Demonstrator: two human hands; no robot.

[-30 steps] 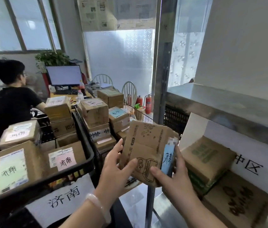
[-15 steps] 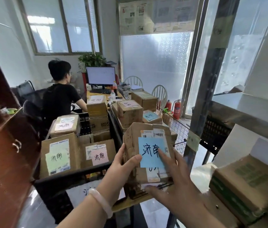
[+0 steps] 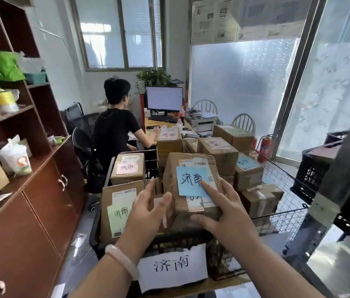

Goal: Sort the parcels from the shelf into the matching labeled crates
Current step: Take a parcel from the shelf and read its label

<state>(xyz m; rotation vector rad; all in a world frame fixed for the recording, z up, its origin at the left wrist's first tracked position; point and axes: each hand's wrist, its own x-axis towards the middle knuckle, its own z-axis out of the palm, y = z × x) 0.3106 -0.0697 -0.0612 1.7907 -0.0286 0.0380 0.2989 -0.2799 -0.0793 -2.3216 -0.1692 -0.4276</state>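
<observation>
Now parcel [image 3: 189, 181], 2-handed, over crate [image 3: 178, 238]

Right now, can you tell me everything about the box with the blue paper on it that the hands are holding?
The cardboard box is brown, creased and taped, tilted towards the camera. Its top carries a white shipping label and a blue note with black handwriting. The left hand grips its left side, the right hand its right, one fingertip on the note. It is over the black crate.
</observation>
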